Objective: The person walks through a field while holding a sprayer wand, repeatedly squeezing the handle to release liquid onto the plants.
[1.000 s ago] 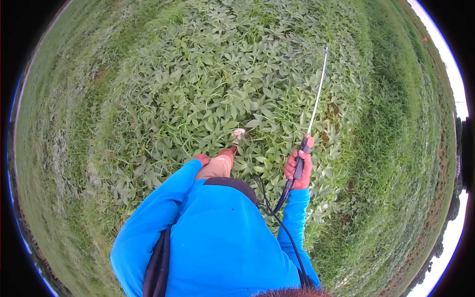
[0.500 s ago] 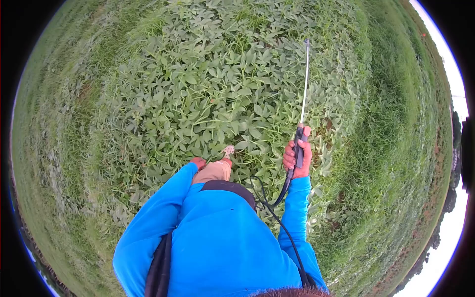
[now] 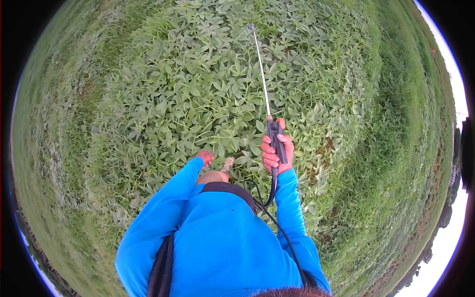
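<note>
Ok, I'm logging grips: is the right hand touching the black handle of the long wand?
Touching. The head view shows it plainly: the right hand is wrapped round the black handle, its fingers curled against one side.

From my end, the spray handle (image 3: 273, 129) covers part of the palm of the right hand (image 3: 285, 153). Well ahead of that hand, the nozzle (image 3: 252, 26) is too small for me to read its opening, and I can't tell whether its tip touches the leaves (image 3: 198, 91). The left hand (image 3: 206, 158) shows too little detail for me to tell how its fingers are set. Just beside it, leaves hide part of the shoe (image 3: 228, 164). Behind both hands, the bottom edge cuts off the blue shirt (image 3: 227, 247), the black strap (image 3: 161, 267) and the hair (image 3: 292, 293).
</note>
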### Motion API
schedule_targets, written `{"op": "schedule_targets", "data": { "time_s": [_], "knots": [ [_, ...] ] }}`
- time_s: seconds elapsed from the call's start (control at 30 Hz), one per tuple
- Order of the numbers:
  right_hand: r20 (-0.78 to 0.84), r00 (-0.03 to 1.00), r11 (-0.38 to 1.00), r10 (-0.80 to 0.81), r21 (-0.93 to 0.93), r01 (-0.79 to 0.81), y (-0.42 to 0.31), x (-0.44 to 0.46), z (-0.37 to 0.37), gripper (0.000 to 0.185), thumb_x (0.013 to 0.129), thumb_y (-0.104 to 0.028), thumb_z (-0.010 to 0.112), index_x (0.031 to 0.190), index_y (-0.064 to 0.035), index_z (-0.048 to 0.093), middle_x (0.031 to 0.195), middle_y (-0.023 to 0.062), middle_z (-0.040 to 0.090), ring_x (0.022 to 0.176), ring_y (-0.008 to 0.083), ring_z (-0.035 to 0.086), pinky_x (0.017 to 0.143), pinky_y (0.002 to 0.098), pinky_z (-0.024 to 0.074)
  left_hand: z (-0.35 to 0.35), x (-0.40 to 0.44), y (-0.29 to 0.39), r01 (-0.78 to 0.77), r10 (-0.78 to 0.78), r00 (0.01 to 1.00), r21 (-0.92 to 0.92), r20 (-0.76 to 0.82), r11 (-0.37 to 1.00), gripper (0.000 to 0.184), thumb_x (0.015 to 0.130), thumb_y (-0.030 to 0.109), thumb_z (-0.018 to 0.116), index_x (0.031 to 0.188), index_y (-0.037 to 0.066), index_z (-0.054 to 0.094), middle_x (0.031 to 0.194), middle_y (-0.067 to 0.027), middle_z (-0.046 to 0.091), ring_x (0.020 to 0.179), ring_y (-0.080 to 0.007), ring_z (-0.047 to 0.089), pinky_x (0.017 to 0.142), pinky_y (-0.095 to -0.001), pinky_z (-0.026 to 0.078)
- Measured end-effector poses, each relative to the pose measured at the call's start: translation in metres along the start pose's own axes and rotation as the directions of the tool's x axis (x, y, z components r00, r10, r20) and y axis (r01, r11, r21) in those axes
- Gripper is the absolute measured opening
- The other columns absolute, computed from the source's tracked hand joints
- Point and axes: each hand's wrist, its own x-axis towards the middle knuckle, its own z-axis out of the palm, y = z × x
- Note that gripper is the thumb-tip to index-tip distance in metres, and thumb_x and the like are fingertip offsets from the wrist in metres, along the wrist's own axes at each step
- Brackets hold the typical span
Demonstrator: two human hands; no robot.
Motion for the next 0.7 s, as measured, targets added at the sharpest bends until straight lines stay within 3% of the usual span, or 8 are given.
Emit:
{"op": "schedule_targets", "data": {
  "time_s": [0.13,0.17,0.33,0.4,0.6,0.7],
  "knots": [
    [0.084,0.988,0.992,0.128,-0.017,-0.127,-0.011,0.047,0.016,0.034,0.08,-0.037,0.057,0.086,-0.0058,0.045,0.062,0.0042,0.043,0.036,0.0125,0.037,0.031,0.0263,0.0352,-0.016,-0.012,-0.017,0.115,-0.114,0.993,0.061,-0.021,0.992,0.026,0.085,0.031,0.052,0.096,0.009,0.058,0.072,-0.007,0.057,0.052,-0.0162,0.05,0.042,-0.032,0.04],
    [0.082,0.985,0.988,0.151,-0.051,-0.147,-0.014,0.059,0.02,0.034,0.08,-0.037,0.057,0.085,-0.0064,0.044,0.062,0.0039,0.042,0.035,0.0124,0.037,0.03,0.0261,0.0349,-0.019,-0.013,-0.02,0.113,-0.111,0.992,0.039,-0.058,0.993,0.02,0.083,0.025,0.054,0.094,0.009,0.059,0.068,-0.0058,0.057,0.047,-0.0151,0.047,0.039,-0.0331,0.036],
    [0.129,0.956,0.959,0.262,-0.146,-0.243,-0.025,0.12,0.046,0.033,0.08,-0.037,0.057,0.085,-0.0068,0.044,0.061,0.0027,0.041,0.035,0.0097,0.035,0.03,0.0241,0.033,-0.038,-0.027,-0.018,0.076,-0.08,0.994,-0.051,-0.077,0.996,0.02,0.084,0.024,0.053,0.094,0.008,0.059,0.07,-0.0066,0.058,0.046,-0.0144,0.047,0.037,-0.0302,0.035],
    [0.091,0.951,0.925,0.294,-0.279,-0.259,-0.03,0.141,0.056,0.031,0.081,-0.038,0.057,0.083,-0.0091,0.047,0.061,0.0001,0.042,0.036,0.0083,0.034,0.03,0.0234,0.0308,-0.045,-0.027,-0.013,0.045,-0.052,0.997,-0.107,-0.062,0.993,0.02,0.085,0.024,0.052,0.095,0.007,0.059,0.07,-0.0068,0.058,0.046,-0.014,0.047,0.036,-0.0291,0.034],
    [0.067,0.978,0.907,0.196,-0.392,-0.155,-0.058,0.184,0.073,0.028,0.081,-0.036,0.057,0.08,-0.0098,0.049,0.06,-0.0018,0.042,0.038,0.0072,0.035,0.031,0.0229,0.0312,-0.057,-0.031,0.012,-0.036,0.026,0.997,-0.161,-0.068,0.986,0.023,0.085,0.027,0.054,0.096,0.007,0.058,0.073,-0.0052,0.056,0.047,-0.0131,0.046,0.039,-0.0279,0.035],
    [0.007,0.999,0.919,0.043,-0.393,-0.037,-0.076,0.187,0.072,0.028,0.08,-0.036,0.058,0.077,-0.0109,0.049,0.058,-0.0016,0.04,0.038,0.0081,0.035,0.032,0.0239,0.0319,-0.058,-0.029,0.023,-0.027,0.013,0.995,-0.132,-0.101,0.991,0.021,0.085,0.025,0.055,0.095,0.007,0.059,0.073,-0.0049,0.056,0.048,-0.0127,0.046,0.04,-0.028,0.036]
  ]
}}
